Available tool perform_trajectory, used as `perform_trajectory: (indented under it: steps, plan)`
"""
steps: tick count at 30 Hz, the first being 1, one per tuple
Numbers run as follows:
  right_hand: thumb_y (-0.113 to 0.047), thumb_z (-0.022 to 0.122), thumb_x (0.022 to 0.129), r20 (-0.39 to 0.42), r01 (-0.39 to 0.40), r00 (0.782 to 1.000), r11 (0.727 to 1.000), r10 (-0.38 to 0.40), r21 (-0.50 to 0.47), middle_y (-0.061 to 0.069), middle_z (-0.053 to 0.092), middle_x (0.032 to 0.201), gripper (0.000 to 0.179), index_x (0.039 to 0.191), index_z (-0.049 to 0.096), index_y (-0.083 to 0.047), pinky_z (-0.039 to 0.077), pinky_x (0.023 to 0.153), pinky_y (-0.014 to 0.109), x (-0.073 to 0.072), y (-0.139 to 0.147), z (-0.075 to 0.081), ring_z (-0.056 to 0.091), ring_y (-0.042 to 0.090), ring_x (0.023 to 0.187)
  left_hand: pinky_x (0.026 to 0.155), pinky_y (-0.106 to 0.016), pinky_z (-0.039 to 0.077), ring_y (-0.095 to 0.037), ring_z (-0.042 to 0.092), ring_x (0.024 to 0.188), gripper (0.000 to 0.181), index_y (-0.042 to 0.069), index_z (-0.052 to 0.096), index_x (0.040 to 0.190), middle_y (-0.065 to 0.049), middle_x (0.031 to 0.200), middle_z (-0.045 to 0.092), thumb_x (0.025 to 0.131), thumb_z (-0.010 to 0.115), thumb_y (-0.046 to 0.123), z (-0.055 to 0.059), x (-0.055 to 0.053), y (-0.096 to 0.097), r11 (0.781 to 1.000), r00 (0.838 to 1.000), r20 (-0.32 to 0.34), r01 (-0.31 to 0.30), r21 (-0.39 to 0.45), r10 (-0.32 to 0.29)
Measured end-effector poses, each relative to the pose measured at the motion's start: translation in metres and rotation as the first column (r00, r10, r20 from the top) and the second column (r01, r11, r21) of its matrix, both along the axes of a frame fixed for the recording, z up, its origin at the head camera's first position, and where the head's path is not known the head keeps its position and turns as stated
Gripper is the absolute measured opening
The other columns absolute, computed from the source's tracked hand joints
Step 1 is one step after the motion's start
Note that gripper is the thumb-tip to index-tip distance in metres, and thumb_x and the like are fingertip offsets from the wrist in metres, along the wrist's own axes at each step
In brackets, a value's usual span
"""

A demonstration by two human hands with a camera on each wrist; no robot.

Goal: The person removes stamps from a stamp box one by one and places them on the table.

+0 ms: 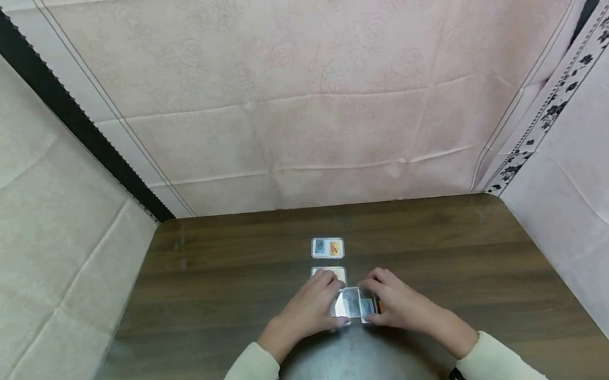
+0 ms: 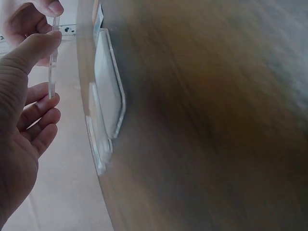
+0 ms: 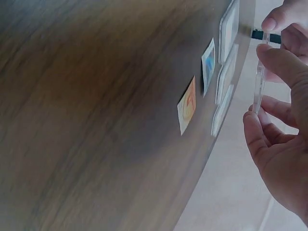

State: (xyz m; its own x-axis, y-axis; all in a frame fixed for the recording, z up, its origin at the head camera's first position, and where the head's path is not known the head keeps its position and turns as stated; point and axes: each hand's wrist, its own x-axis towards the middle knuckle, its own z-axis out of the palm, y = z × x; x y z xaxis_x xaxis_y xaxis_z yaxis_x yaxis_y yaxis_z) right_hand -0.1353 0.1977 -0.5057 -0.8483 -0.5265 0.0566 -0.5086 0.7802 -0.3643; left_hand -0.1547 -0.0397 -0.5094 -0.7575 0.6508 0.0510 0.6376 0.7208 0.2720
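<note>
A thin clear plastic frame piece (image 1: 350,297) is held above the table between both hands. My left hand (image 1: 309,307) pinches its left side with the thumb on the near edge, and my right hand (image 1: 402,302) pinches its right side likewise. Edge-on, the clear piece shows as a narrow strip in the left wrist view and the right wrist view. Below it on the table lie a small card with a blue picture (image 3: 208,70) and one with an orange picture (image 3: 187,107). A flat, rounded-corner case (image 3: 229,32) lies beside the cards.
Farther back on the brown wooden table (image 1: 224,274) lies a clear-edged case with a two-part picture (image 1: 327,248). A second case (image 1: 337,271) is in front of it, partly hidden by my left hand. Pale cloth (image 1: 304,133) hangs behind and at both sides.
</note>
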Motion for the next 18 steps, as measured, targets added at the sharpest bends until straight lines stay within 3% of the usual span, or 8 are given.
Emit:
perform_trajectory:
  steps: [7,18]
  plan:
    - [-0.031,0.088,0.082,0.047,-0.017,0.999,1.0,0.017,0.003,0.007,0.056,0.124,0.061,0.132,0.066,-0.005,0.055,0.09,0.037,0.0,-0.009,-0.005,0.053,0.017,0.108,0.101,-0.033,0.051,-0.016,0.05,0.113,0.066,0.012,0.064,0.134,-0.002,0.13,0.057,0.083,0.085,0.047,-0.006,0.001,-0.013,1.0,0.999,0.035,-0.021,0.01,0.021]
    - [-0.039,0.086,0.084,0.027,-0.053,0.998,0.998,0.052,0.034,0.005,0.057,0.125,0.063,0.134,0.065,-0.007,0.056,0.091,0.032,-0.001,-0.021,-0.01,0.055,0.015,0.11,0.099,-0.033,0.05,-0.017,0.049,0.116,0.065,0.011,0.064,0.135,-0.003,0.134,0.058,0.084,0.084,0.045,-0.012,0.002,-0.026,0.999,0.997,0.063,-0.039,0.011,0.038]
